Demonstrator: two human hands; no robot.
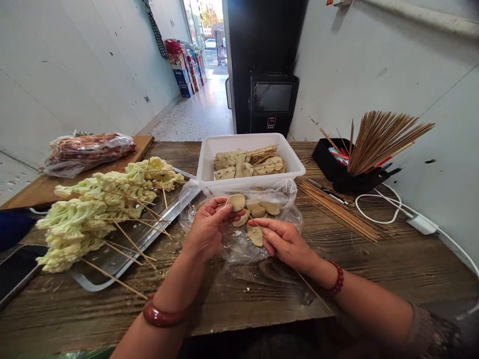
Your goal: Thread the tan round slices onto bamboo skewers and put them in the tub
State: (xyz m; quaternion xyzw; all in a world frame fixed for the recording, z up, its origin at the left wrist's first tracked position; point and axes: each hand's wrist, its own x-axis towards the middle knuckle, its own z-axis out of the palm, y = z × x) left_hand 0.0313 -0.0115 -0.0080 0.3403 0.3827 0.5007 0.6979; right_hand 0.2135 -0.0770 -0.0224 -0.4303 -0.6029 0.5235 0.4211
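Left grip (210, 227) pinching a slice (236, 202), right grip (285, 242) closed round a stick (253, 222), its tip up at the slice, on the near side of the tub (250, 186); whether it's through, I can't tell! Under both grips, a clear bag (239, 255) on the tabletop (224, 319), nearer me than the tub, with several loose slices (270, 208), no sticks in them that I can see. Inside the tub, a batch (232, 159) sits skewered, so I'd call this well under way, those loose ones left. Right of the tub, bare sticks (340, 212) in a row; left of it, cauliflower (108, 194), already on sticks. Any writing? Far beyond the tub, leftward, boxes (181, 67) carry print too small to read; straight beyond it, a black machine's label (271, 123) beats me too.
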